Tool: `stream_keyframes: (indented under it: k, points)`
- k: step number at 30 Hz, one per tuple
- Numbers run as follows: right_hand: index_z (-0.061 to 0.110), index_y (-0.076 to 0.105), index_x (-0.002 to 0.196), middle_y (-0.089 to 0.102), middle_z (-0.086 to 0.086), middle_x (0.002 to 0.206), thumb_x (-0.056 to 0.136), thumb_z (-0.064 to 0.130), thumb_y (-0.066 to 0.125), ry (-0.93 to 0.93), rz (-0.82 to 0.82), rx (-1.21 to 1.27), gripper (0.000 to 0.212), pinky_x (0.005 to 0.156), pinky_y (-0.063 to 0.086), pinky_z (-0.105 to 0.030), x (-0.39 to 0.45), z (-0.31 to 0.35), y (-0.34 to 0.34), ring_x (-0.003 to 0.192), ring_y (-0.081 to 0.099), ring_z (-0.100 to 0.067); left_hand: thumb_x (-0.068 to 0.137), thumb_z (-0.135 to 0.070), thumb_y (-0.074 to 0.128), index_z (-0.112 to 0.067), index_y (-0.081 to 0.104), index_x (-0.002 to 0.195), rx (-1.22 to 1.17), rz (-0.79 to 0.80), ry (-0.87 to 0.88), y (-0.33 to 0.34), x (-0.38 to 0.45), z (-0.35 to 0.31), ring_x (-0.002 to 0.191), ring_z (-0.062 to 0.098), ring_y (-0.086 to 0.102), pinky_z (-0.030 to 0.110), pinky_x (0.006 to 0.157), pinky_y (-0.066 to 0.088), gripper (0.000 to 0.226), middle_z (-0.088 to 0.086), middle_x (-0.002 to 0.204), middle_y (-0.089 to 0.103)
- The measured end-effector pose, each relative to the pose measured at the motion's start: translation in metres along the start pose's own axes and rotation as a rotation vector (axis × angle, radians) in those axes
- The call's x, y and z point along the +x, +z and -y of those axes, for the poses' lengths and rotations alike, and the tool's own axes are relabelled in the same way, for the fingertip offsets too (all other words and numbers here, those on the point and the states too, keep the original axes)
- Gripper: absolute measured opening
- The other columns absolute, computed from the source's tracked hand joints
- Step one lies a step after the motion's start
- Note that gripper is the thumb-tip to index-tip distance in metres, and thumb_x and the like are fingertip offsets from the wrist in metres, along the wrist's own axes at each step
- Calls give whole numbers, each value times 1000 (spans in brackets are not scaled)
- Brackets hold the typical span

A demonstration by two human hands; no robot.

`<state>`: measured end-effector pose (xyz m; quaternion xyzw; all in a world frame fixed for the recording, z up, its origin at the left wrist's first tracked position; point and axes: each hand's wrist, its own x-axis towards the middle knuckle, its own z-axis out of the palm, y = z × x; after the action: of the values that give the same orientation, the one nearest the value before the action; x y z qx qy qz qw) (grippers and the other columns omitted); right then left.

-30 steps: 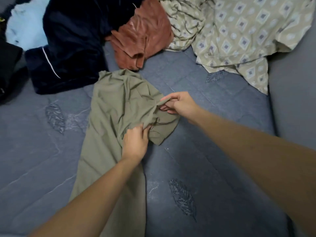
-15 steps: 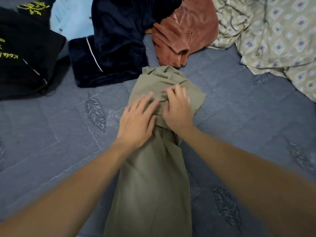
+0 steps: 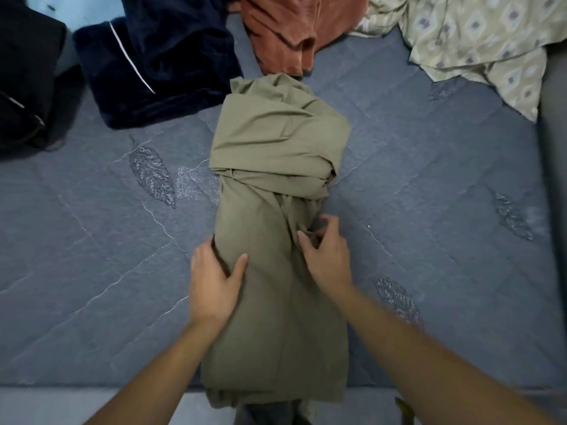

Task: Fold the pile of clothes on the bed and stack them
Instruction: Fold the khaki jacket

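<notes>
Head view: left hand (image 3: pixel 214 280) and right hand (image 3: pixel 325 256) pinch the olive garment (image 3: pixel 276 142); best square both edges before folding.

Both bare forearms reach forward. The left hand (image 3: pixel 214 280) grips with thumb spread; the right hand (image 3: pixel 326 256) has its fingers curled, pinching.

Open bedcover (image 3: pixel 92 256) is left on both sides of the olive garment (image 3: pixel 276 148), while the bed's far edge is blocked by a navy garment (image 3: pixel 159 56), rust garment (image 3: pixel 282 29) and patterned sheet (image 3: pixel 475 41).
</notes>
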<state>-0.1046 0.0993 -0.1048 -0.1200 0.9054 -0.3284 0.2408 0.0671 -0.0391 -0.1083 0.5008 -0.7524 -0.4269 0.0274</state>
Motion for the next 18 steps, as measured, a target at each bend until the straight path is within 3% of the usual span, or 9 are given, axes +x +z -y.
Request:
stream_keyframes:
  k: [2, 3, 6, 8, 10, 14, 16, 18]
  points:
    - [13, 62, 95, 66, -2, 83, 97, 39, 70, 46, 46, 1, 27, 70, 46, -37, -8, -11, 3, 78, 60, -18, 91, -45, 76, -16, 56, 122, -103, 41, -98, -1, -24, 16, 109, 32, 65, 45, 89, 53, 47, 6, 111, 70]
    - [13, 56, 76, 57, 0, 69, 98, 36, 70, 50, 42, 9, 34, 64, 39, -35, -12, -15, 1, 67, 54, -17, 91, -44, 76, -16, 59, 112, -112, 58, -105, -2, -32, 22, 102, 30, 67, 45, 85, 54, 39, 2, 102, 72]
    - [16, 43, 62, 43, 4, 57, 98, 35, 70, 79, -32, 28, 49, 55, 28, -36, -27, -31, -8, 62, 46, -21, 91, -35, 79, -14, 67, 108, -143, 123, -109, -8, -53, 34, 96, 22, 71, 43, 87, 57, 29, -3, 98, 74]
    - [14, 61, 70, 60, 4, 66, 92, 45, 75, 124, 32, 56, 41, 58, 43, -27, -47, -42, -19, 71, 58, -18, 89, -29, 82, -11, 70, 112, -183, 201, -155, -13, -68, 41, 97, 21, 73, 43, 90, 58, 32, 2, 104, 77]
    - [11, 77, 99, 77, -1, 95, 84, 49, 83, 187, 178, 103, 41, 82, 58, -31, -74, -53, -27, 92, 70, -17, 85, -23, 87, -9, 72, 111, -201, 270, -220, -16, -87, 47, 96, 20, 74, 40, 90, 59, 34, 5, 106, 78]
    - [-1, 68, 125, 70, -16, 123, 77, 35, 92, 305, 345, 121, 64, 99, 57, -46, -124, -68, -29, 115, 67, -31, 86, -15, 84, -8, 73, 114, -298, 380, -316, -21, -125, 61, 96, 14, 74, 38, 94, 59, 30, 3, 107, 78]
    - [-3, 64, 127, 65, -17, 128, 76, 34, 92, 292, 311, 84, 68, 102, 55, -46, -143, -69, -24, 119, 64, -32, 93, -14, 78, -6, 73, 116, -325, 380, -295, -25, -142, 69, 98, 15, 74, 41, 98, 59, 25, 2, 108, 78]
    - [1, 67, 125, 69, -15, 123, 78, 32, 91, 232, 225, 92, 61, 100, 55, -44, -158, -68, -21, 116, 66, -30, 98, -15, 72, -6, 72, 119, -368, 313, -231, -28, -151, 74, 102, 17, 75, 37, 92, 60, 23, -1, 105, 79]
